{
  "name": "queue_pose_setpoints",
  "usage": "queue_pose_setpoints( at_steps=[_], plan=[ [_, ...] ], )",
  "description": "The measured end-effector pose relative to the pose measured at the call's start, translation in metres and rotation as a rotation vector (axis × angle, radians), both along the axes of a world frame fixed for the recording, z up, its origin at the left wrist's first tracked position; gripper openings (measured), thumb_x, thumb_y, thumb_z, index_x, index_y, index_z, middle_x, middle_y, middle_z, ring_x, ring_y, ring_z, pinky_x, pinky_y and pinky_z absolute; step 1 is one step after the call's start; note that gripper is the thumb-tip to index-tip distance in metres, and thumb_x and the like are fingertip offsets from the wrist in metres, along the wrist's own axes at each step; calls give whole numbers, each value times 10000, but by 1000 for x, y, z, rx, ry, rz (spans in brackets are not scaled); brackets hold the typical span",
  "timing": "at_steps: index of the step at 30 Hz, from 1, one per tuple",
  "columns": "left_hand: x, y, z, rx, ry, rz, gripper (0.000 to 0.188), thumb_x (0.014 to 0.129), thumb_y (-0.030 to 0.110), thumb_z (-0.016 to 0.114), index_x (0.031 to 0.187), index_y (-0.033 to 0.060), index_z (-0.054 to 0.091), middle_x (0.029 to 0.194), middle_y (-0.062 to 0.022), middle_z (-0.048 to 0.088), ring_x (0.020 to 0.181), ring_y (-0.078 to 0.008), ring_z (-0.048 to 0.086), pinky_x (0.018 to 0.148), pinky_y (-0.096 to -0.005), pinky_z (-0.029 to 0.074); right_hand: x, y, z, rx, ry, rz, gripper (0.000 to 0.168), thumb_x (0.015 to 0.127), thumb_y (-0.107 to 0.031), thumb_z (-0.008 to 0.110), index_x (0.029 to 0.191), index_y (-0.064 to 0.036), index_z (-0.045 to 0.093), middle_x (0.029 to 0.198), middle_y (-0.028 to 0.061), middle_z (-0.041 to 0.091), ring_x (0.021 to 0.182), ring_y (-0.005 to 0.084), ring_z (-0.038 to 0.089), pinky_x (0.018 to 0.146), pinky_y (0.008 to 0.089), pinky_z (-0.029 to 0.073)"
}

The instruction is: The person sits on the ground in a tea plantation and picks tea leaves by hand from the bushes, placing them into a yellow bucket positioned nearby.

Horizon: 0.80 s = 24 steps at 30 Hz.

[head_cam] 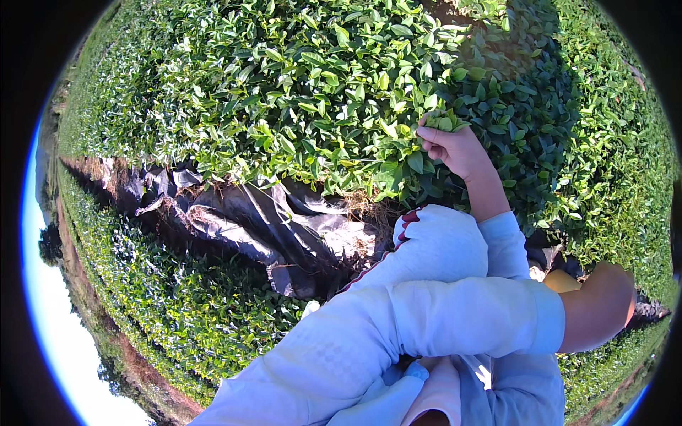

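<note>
My right hand (446,148) reaches out over the near edge of a row of tea bushes (298,80). Its fingers are curled around a small bunch of picked tea leaves (446,121), which shows above the thumb. My left arm crosses in front of my body to the right. At its end my left hand (602,303) is bent at the wrist and blurred, with its fingers hidden. Partly behind that wrist shows a yellow thing (562,280), too covered to name. Below my right hand is my knee in light grey trousers (442,239).
Crumpled dark plastic ground sheeting (229,223) and dry grass (367,205) lie in the furrow beside my leg. A second row of bushes (202,298) runs along the lower left. My shadow (517,106) falls across the bushes. A reddish dirt path (128,351) is farther off.
</note>
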State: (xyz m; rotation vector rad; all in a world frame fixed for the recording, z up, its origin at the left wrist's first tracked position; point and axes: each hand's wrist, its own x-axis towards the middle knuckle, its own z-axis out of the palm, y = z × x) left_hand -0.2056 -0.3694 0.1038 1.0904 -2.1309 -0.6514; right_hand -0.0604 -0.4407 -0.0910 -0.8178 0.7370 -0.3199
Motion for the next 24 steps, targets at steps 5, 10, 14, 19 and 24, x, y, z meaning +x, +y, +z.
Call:
queue_pose_setpoints(
  at_steps=[5, 10, 14, 19, 24],
  plan=[
    [-9, -8, -5, 112, 90, -19, 248, 561, 172, 614, 761, 26, 611, 677, -50, 503, 608, -176, 479, 460, -309, 340, 30, -45, -39, -255, 397, -120, 101, 840, -175, 580, 858, -77, 560, 725, 14, 572, 527, 87, 519, 447, 199, 411],
    [-10, -7, -9, 73, 127, 70, 232, 549, 170, 617, 738, 36, 610, 668, -47, 501, 606, -177, 483, 455, -311, 338, 45, -54, -70, -512, 456, -90, 195, 873, -213, 520, 956, -37, 513, 793, 81, 608, 508, 105, 536, 440, 218, 432],
    [-13, -5, -10, 59, 144, 107, 219, 539, 169, 619, 719, 45, 610, 660, -44, 500, 604, -177, 486, 450, -312, 337, 38, -46, -50, -349, 447, 21, 180, 871, -170, 493, 991, -36, 497, 823, 96, 608, 482, 124, 542, 404, 227, 425],
    [-21, -3, -9, 41, 173, 123, 204, 526, 167, 622, 696, 55, 609, 651, -40, 499, 601, -178, 490, 445, -313, 335, 32, -46, -57, -555, 483, 163, 270, 814, -140, 547, 1065, -39, 532, 703, 74, 602, 480, 151, 552, 454, 276, 441],
    [-22, -2, -13, 29, 187, 165, 189, 513, 165, 625, 673, 66, 609, 643, -37, 497, 599, -178, 494, 440, -314, 334, 45, -38, -64, -1396, 681, 165, 287, 747, -142, 609, 1022, -66, 587, 704, 142, 600, 607, 285, 577, 579, 353, 468]
  ],
)
